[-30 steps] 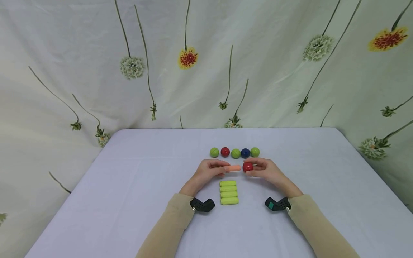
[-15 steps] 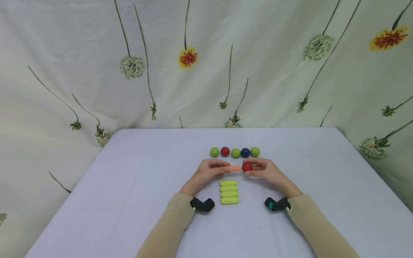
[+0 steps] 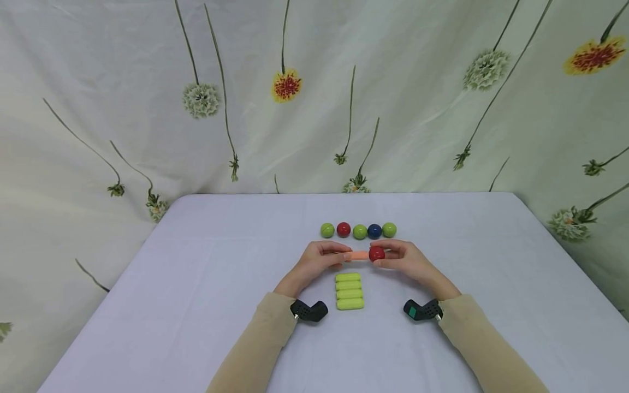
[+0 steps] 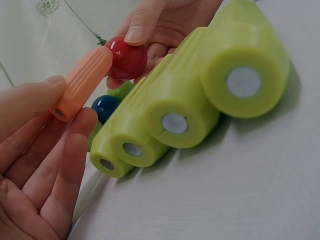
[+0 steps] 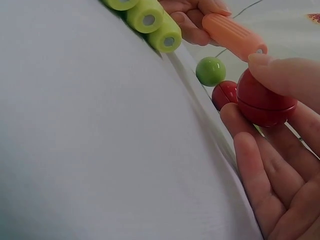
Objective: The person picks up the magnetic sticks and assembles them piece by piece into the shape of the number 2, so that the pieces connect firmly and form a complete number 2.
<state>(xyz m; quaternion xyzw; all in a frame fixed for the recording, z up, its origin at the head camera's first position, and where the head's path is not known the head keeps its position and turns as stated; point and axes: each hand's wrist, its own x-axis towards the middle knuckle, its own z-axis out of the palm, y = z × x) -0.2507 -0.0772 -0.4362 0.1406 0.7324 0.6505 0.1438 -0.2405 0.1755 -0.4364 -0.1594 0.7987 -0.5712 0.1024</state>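
Note:
In the head view my left hand (image 3: 319, 257) pinches an orange ribbed magnetic rod (image 3: 360, 255) near one end, its other end pointing right. Facing it, my right hand (image 3: 405, 259) holds a glossy red ball (image 3: 376, 254) between thumb and fingers. The rod's tip (image 4: 104, 54) meets the ball (image 4: 131, 60) in the left wrist view. From the right wrist, a bit of the magnet shows at the rod's end (image 5: 252, 50), right at the ball (image 5: 262, 102). Both are held above the table, between the ball row and several yellow-green rods (image 3: 349, 292).
Beyond the hands several balls stand in a row: a green ball (image 3: 327, 230), a red ball (image 3: 343, 229), another green ball (image 3: 360, 232), a blue ball (image 3: 374, 231) and a third green one. A flowered cloth (image 3: 417, 109) hangs behind the white table (image 3: 172, 284).
The red ball in my right hand has moved slightly left and the small gap between it and the orange rod has closed. The yellow-green rods and the ball row stay put.

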